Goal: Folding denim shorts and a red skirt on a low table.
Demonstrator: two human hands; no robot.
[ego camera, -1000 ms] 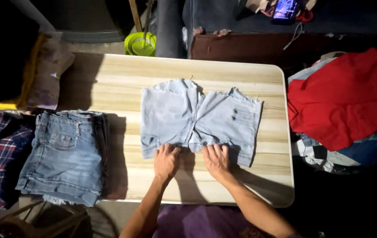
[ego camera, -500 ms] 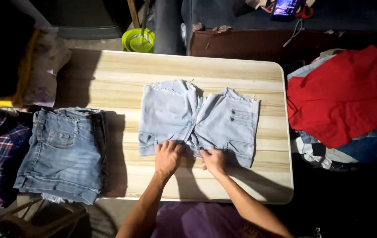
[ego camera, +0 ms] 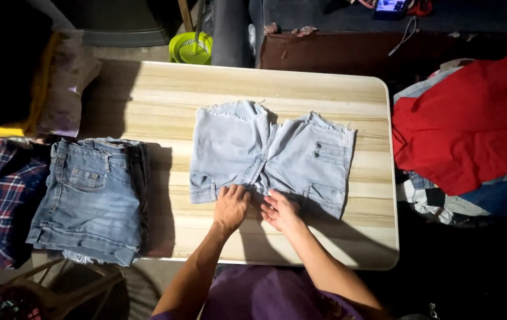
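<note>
Pale wood-grain desk (ego camera: 147, 106) fills the middle of the view, with dark floor around it. Light denim shorts (ego camera: 268, 157) lie flat at the desk's centre, frayed leg hems toward the far edge, waistband toward the near edge. Left hand (ego camera: 230, 207) rests flat and open on the waistband, gripping nothing; right hand (ego camera: 280, 210) touches the waistband's middle, fingers curled, though whether they pinch cloth I cannot tell. Bare wood runs along the far edge and near-right corner. Folded darker denim shorts (ego camera: 87, 198) overhang the left edge. Beyond the right edge lies a red garment (ego camera: 472, 118) on a clothes pile.
</note>
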